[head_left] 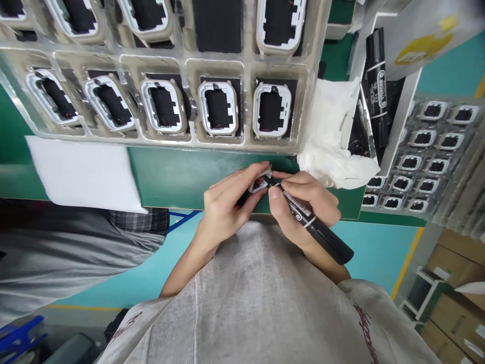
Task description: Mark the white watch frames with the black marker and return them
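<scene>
In the head view, my left hand [227, 205] is closed around a small white frame [258, 184], a rounded rectangle partly hidden by the fingers. My right hand [303, 202] grips a black marker pen [318, 232] slantwise, its tip end at the frame's right edge. Whether the tip touches the frame I cannot make out. Both hands meet over the front edge of the green table [182, 177]. Just beyond them lies a clear plastic tray [248, 101] with similar white frames in its pockets; one back-row pocket [217, 25] shows only black lining.
White crumpled tissue [333, 136] lies right of the tray, beside a white box [401, 111] holding another black marker [377, 86]. A folded white cloth [83, 174] is at left, near another person's grey clothing [76, 247]. More frame trays [428, 156] and cardboard boxes [454, 318] stand at right.
</scene>
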`<state>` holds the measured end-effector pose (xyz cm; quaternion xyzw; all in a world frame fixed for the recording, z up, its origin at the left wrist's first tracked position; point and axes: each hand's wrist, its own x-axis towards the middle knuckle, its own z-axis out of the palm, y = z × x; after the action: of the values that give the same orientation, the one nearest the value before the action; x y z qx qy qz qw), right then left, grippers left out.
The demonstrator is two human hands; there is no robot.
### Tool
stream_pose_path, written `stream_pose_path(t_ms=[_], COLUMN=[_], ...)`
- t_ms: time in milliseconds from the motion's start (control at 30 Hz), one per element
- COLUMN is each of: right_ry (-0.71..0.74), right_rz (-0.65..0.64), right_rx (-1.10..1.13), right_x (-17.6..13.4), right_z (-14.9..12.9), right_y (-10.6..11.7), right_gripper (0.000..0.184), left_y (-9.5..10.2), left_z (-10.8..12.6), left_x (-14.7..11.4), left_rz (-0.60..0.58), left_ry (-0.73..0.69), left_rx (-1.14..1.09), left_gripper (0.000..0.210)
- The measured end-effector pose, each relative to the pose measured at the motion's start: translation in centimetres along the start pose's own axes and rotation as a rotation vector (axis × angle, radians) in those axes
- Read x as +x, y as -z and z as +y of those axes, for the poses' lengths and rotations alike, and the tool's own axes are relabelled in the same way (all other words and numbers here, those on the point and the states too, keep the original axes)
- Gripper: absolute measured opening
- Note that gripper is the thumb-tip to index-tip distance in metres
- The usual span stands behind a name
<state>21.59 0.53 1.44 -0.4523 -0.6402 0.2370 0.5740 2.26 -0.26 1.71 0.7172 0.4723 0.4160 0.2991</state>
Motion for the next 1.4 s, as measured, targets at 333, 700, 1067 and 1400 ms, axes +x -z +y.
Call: stream_pose_path(t_ms=[333,700,1067,1400], right_ry=[0.01,0.043,0.03,0.004], right_rz=[0.024,0.034,0.038,0.079], right_rx=[-0.015,-0.034,-0.001,0.143], right_x=[-0.09,-0.04,-0.27,-0.12], right_z=[0.14,0.35,0.36,0.18], right_y=[-0.29,-0.59,-0.58,-0.74], right_gripper=[0.027,0.019,0.024,0.016], left_y=[-0.03,-0.11,-0.16,0.35], left_z=[-0.05,0.22,0.28,-0.69], left_x=[-0.59,-0.32,-0.55,-0.7], left_rz=[-0.013,0.014,0.019,0.025], left_ry=[0.084,0.065,0.081,0.18], left_rx=[0.001,-0.013,0.027,-0.123], left_gripper=[0.037,0.035,0.034,0.061])
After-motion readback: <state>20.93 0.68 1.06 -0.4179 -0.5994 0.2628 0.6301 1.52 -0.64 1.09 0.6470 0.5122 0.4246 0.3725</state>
